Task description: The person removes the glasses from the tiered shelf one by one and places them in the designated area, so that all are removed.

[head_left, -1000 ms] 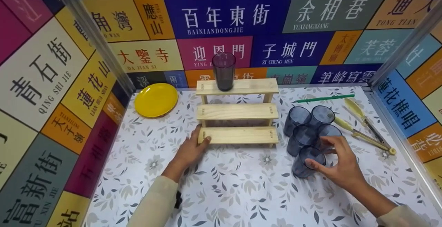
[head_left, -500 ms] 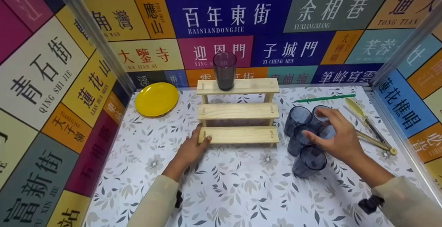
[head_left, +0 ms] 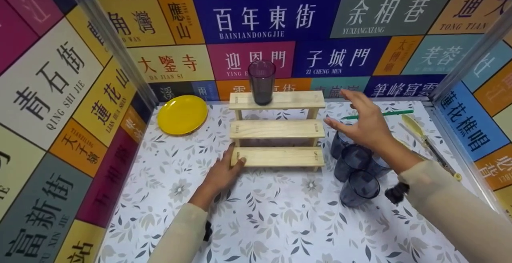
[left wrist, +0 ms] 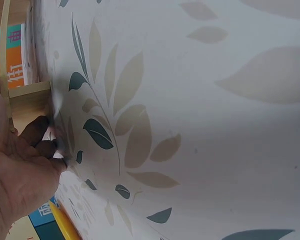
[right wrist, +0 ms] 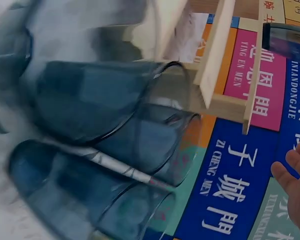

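A three-tier wooden stand (head_left: 280,157) stands in the middle of the table. At the left end of its lowest step, my left hand (head_left: 220,173) grips it, thumb on top and fingers at the side, as the left wrist view shows with the hand (left wrist: 22,172) by the wood. One purple-tinted drinking glass (head_left: 262,85) is upright on the top step. My right hand (head_left: 366,125) is raised right of the stand, thumb and fingers spread with nothing between them. Beneath it, several blue-grey drinking glasses (head_left: 359,191) cluster on the table, the rear ones partly hidden by the hand and forearm.
A yellow plate (head_left: 182,115) lies at the back left. Behind the glasses are a green stick (head_left: 398,113) and, to the right, yellow-tipped tongs (head_left: 434,153), partly covered by the right arm. Walls with printed signs (head_left: 268,13) enclose the table on three sides.
My right hand has come up from the front glasses, moving back and left over the cluster toward the stand's top step, without a glass. The left hand stays on the stand.
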`<control>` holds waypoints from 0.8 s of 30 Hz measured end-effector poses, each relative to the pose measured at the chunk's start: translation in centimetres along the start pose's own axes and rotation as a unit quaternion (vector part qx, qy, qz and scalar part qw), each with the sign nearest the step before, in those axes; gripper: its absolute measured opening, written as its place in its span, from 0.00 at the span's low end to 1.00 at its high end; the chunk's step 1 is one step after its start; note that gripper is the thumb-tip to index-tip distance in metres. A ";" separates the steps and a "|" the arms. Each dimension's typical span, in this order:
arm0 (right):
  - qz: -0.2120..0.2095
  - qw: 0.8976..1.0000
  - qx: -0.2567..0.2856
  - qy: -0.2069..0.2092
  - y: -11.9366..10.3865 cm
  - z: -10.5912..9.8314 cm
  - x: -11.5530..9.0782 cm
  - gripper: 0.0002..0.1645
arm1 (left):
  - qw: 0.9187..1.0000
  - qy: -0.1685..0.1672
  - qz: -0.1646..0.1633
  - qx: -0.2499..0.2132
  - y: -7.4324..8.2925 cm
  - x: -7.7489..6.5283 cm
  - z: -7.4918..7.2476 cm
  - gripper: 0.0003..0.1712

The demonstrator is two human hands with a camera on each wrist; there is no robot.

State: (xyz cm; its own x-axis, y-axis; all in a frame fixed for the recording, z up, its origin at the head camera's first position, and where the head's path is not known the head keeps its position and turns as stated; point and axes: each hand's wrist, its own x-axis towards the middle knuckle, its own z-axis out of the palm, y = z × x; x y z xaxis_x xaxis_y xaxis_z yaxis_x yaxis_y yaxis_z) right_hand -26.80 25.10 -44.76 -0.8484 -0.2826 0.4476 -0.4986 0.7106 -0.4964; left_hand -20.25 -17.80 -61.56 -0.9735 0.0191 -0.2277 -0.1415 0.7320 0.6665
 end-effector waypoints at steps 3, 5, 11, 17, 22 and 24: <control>0.000 1.000 0.003 -0.011 -1.1 1.0 1.9 0.55 | 1.000 0.001 0.002 -0.001 0.1 0.0 0.0 0.49; -0.005 1.000 0.007 -0.013 -1.9 1.8 3.1 0.56 | 1.000 0.001 0.000 -0.004 0.1 0.0 0.0 0.49; -0.016 0.999 0.029 -0.016 -4.0 4.2 6.2 0.58 | 1.000 0.003 0.012 -0.009 0.0 0.1 0.0 0.49; 0.012 0.999 0.028 -0.044 -6.5 5.7 8.4 0.62 | 1.000 0.004 0.022 -0.013 0.1 0.0 0.0 0.49; 0.020 0.998 0.030 -0.053 -8.1 7.0 9.7 0.65 | 0.999 0.007 0.026 -0.017 0.0 0.0 0.0 0.49; 0.020 0.998 0.030 -0.054 -8.5 7.7 10.0 0.65 | 1.000 0.007 0.025 -0.017 0.0 -0.1 0.0 0.49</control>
State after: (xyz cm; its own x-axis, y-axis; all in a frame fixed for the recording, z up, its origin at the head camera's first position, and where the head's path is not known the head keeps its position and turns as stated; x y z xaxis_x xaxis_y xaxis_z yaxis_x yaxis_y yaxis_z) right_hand -32.44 11.29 -41.75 -0.8809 -0.3249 0.3443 -0.4702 0.6842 -0.5575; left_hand -20.20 -17.82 -61.54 -0.9819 0.0454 -0.1840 -0.0987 0.7061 0.7012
